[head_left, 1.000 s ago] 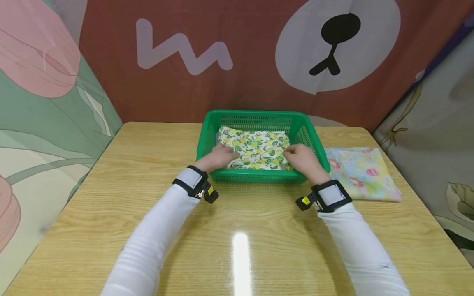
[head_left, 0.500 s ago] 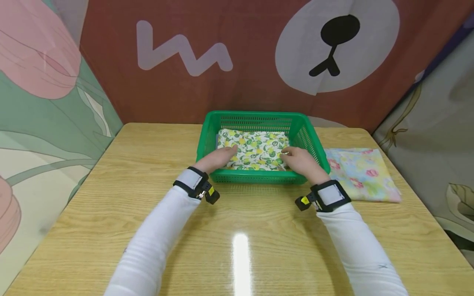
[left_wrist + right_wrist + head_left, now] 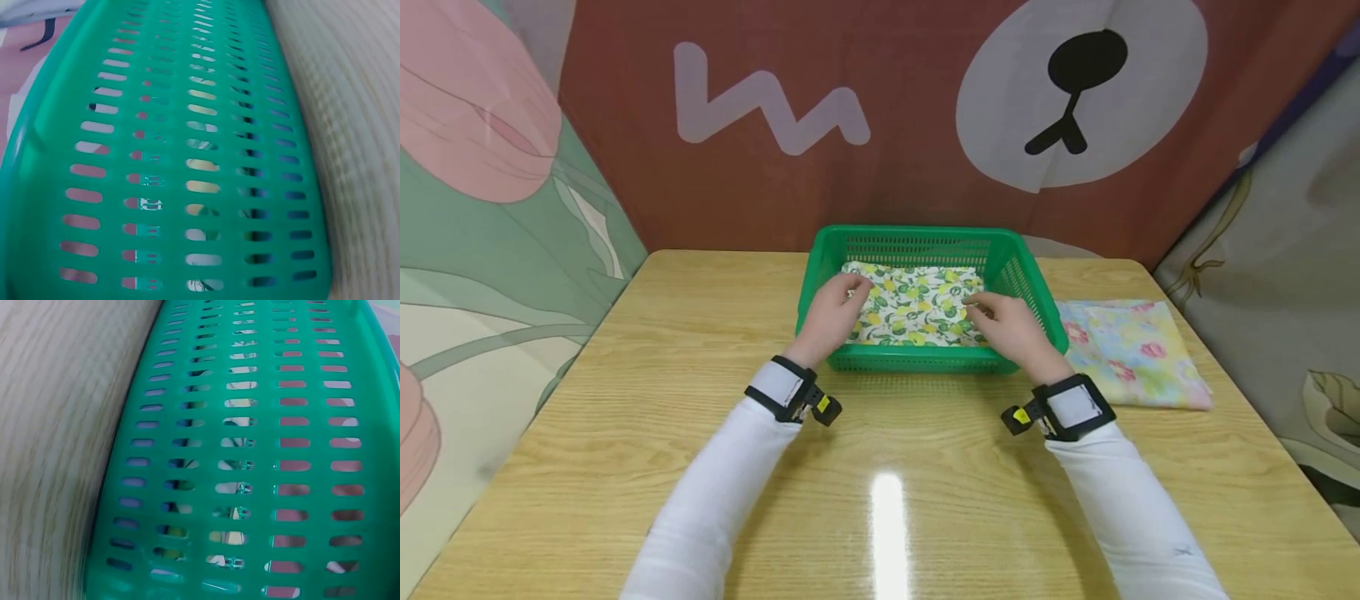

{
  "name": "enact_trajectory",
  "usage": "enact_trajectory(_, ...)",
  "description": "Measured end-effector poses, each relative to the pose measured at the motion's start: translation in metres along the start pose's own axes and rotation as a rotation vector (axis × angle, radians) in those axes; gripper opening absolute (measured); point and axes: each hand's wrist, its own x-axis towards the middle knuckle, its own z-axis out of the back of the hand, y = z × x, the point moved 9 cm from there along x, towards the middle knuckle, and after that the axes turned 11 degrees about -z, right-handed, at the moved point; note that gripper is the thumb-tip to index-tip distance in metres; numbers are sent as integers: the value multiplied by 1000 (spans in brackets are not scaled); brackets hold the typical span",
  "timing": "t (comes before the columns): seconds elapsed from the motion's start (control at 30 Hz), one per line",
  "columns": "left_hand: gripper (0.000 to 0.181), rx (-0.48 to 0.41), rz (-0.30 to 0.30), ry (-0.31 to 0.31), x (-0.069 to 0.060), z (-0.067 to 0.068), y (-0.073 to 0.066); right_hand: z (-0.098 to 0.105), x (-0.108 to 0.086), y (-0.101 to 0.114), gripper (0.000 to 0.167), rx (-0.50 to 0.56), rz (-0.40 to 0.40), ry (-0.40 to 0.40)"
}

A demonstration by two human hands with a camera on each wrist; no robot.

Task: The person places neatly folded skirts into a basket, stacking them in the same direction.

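Note:
A folded lemon-print cloth [image 3: 917, 310] lies inside the green plastic basket [image 3: 925, 358], spread over most of its floor. My left hand [image 3: 832, 312] is above the cloth's left side, over the basket's near left rim, fingers loosely bent. On the other side my right hand [image 3: 1011, 329] reaches over the near right rim, its relaxed fingertips at the cloth's right part; whether they touch it is hard to tell. Neither hand appears to hold anything. Both wrist views show only the basket's slotted wall [image 3: 175, 169], with the hands out of sight. Bluish material shows through the lower slots.
Right of the basket, a folded pastel floral cloth [image 3: 1135, 354] lies on the wooden table [image 3: 760, 500], partly behind the basket rim. Printed curtains [image 3: 790, 192] hang directly behind the table and at both sides.
My left hand has come up and back from the cloth, turning its fingers away from the basket's middle. My right hand has shifted slightly left. The basket and both cloths stay put.

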Motion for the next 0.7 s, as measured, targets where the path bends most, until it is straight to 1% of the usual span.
enact_trajectory(0.07, 33, 57, -109, -27, -2, 2, -11, 5, -5, 6, 33, 16, 75, -51)
enact_trajectory(0.17, 28, 170, -254, -60, -7, 4, -26, 14, -17, 17, 27, 18, 238, -191)
enact_trajectory(0.23, 26, 249, -320, -76, -11, 4, -33, 20, -28, 23, 20, 13, 353, -302)
enact_trajectory(0.27, 25, 282, -344, -81, -14, 4, -35, 22, -33, 25, 17, 12, 394, -342)
enact_trajectory(0.3, 25, 309, -364, -83, -18, 4, -37, 22, -37, 26, 15, 6, 414, -364)
enact_trajectory(0.33, 24, 332, -382, -81, -21, 3, -38, 22, -41, 25, 14, 8, 418, -366)
enact_trajectory(0.4, 25, 376, -406, -68, -28, 1, -40, 19, -47, 23, 15, 22, 400, -335)
enact_trajectory(0.43, 25, 399, -414, -57, -31, 0, -40, 17, -50, 21, 15, 27, 379, -306)
enact_trajectory(0.5, 26, 432, -412, -36, -38, -2, -40, 11, -56, 18, 18, 27, 335, -247)
enact_trajectory(0.6, 25, 466, -392, -11, -49, -2, -40, 6, -66, 18, 19, 24, 347, -222)
enact_trajectory(0.7, 25, 482, -384, -3, -58, -2, -41, 6, -76, 18, 23, 31, 388, -235)
